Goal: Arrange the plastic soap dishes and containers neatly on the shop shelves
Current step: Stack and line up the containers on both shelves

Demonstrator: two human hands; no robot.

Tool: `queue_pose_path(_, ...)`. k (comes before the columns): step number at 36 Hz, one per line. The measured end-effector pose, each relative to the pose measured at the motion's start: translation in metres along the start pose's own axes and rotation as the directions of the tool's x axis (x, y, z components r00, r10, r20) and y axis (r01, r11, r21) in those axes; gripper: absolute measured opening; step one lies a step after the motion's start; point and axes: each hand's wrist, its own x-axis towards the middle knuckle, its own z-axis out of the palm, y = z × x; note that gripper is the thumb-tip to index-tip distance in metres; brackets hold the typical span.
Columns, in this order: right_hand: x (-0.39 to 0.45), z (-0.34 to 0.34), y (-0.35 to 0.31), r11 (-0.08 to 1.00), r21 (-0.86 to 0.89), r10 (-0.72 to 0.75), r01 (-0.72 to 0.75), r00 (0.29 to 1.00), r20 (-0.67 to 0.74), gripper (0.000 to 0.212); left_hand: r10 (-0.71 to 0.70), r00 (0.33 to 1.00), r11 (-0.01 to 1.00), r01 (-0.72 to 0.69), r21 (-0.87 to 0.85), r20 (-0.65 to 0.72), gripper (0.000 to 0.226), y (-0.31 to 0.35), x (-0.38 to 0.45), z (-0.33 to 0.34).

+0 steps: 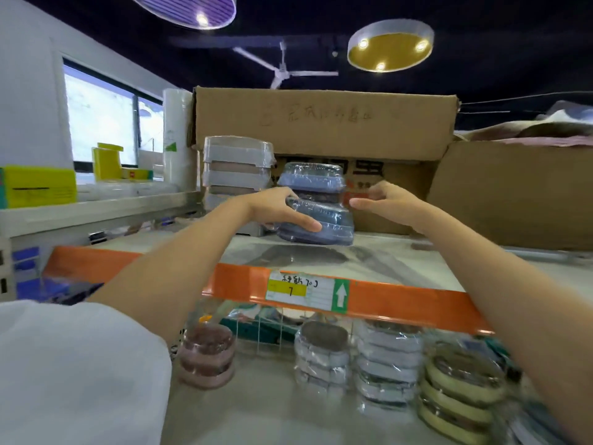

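Both bare forearms reached forward and up from the near edge, converging toward the middle. The left arm came from a white sleeve (80, 364) at the near left and rose to the right. The left hand (276, 208) lay palm down, its fingers spread and mostly straight, the thumb stretched out to the right with its tip touching something in front of it. The right arm ran in from the near right, angling up and left. The right hand (385, 200) hung apart from the left, at about the same height, fingers loosely curled and pointing left, gripping nothing.
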Motion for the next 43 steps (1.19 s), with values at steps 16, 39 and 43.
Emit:
queue_pose_path(16,-0.039,0.022,-0.007,1.0,-0.023,0.008,0.001,0.926,0.378,0.077,0.037,0.999,0.988,-0.042,-0.152,-0.036,0.066,0.003,0.019,0.047)
queue_pose_path(39,-0.014,-0.018,-0.019,0.973,0.219,-0.11,0.072,0.98,0.167,0.076,0.115,0.993,0.99,-0.11,0.093,-0.042,0.07,-0.017,0.008,0.015)
queue_pose_path(43,0.002,-0.035,-0.042,0.954,0.285,-0.142,0.096,0.979,0.146,0.088,0.089,0.994,0.99,-0.081,0.115,-0.063,0.068,-0.027,0.011,0.005)
